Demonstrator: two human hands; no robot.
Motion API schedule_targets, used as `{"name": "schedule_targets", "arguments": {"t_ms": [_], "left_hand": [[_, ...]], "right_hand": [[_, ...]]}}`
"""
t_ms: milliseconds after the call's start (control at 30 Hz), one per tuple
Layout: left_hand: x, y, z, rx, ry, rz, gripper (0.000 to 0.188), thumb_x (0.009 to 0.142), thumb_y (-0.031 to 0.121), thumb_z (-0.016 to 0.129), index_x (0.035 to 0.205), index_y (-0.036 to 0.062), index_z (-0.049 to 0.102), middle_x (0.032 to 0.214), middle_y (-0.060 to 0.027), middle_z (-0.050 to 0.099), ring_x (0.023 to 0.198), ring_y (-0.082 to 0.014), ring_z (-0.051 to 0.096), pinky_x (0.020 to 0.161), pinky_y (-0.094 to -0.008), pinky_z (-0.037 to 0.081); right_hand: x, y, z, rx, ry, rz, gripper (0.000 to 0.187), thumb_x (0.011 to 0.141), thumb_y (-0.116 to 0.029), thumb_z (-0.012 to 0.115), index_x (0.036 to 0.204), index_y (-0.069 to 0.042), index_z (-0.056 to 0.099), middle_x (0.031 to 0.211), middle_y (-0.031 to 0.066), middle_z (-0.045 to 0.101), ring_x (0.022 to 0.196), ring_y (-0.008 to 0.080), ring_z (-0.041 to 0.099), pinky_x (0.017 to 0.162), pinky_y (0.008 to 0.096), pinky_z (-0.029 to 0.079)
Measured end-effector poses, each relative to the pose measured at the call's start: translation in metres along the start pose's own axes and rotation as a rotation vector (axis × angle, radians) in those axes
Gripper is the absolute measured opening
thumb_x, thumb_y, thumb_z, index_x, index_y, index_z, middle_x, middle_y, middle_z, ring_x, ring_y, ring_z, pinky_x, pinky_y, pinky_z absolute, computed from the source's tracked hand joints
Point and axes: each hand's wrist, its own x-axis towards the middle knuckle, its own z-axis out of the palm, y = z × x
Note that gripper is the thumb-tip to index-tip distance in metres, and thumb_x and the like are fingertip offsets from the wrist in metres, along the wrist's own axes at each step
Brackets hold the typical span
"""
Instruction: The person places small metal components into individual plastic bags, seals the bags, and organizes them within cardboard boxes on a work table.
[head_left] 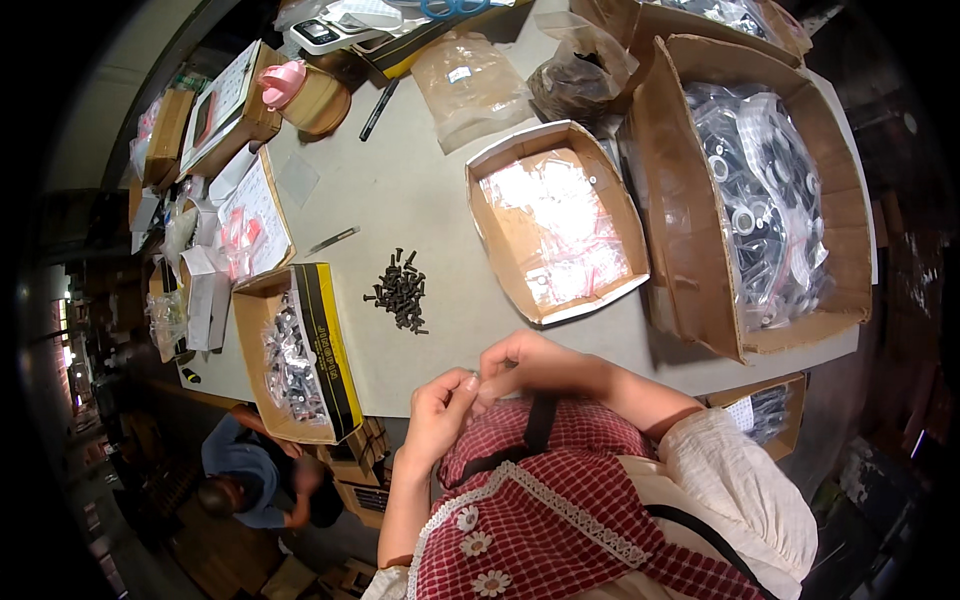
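Note:
My left hand (441,408) and my right hand (520,366) meet at the table's near edge, in front of my apron. The left one is closed, thumb pressed against the forefinger. My right hand is curled closed too, its fingertips touching the left ones and its back blurred by motion. Whatever they pinch is too small or hidden to name. Beyond them lies a loose pile of black screws (402,292). To the right of the pile, a shallow cardboard tray (478,222) holds small clear plastic bags (560,225) with red edges.
A large carton (680,200) of bagged dark parts with rings stands right. At left is a black-and-yellow box (338,345) of small packets. A tweezer-like tool (335,240), black pen (379,110), pink-lidded jar (318,103) and plastic bag (468,88) lie farther back. A person (245,470) sits lower left.

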Motion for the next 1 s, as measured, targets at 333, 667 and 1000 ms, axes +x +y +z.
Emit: {"name": "schedule_targets", "arguments": {"t_ms": [333,667,1000], "left_hand": [[-0.007,0.006,0.016,0.489,0.371,0.375,0.02,0.084,0.008,0.07,0.071,0.0011,0.057,0.062,-0.0068,0.059,0.054,-0.0158,0.056,0.052,-0.0312,0.044],[-0.002,-0.002,-0.008,0.602,0.33,0.581,0.023,0.081,0.01,0.07,0.067,0.0029,0.053,0.06,-0.0108,0.053,0.056,-0.0306,0.056,0.053,-0.0414,0.044],[-0.001,0.017,-0.05,0.765,0.242,1.021,0.051,0.071,0.006,0.081,0.119,0.0016,0.065,0.114,-0.0162,0.068,0.111,-0.0389,0.064,0.098,-0.0459,0.05]], "right_hand": [[0.015,0.019,0.023,-0.765,0.478,-0.384,0.018,0.079,-0.019,0.069,0.074,-0.003,0.062,0.067,0.0099,0.059,0.062,0.0253,0.061,0.056,0.0377,0.045],[0.012,0.007,0.05,-1.157,0.496,-0.336,0.017,0.084,-0.021,0.063,0.083,-0.005,0.064,0.076,0.0173,0.067,0.072,0.0392,0.066,0.061,0.0491,0.051],[0.034,0.008,0.077,-0.615,0.751,-0.231,0.019,0.084,-0.021,0.067,0.084,-0.003,0.067,0.06,0.0055,0.057,0.053,0.0122,0.05,0.054,0.0293,0.042]]}}
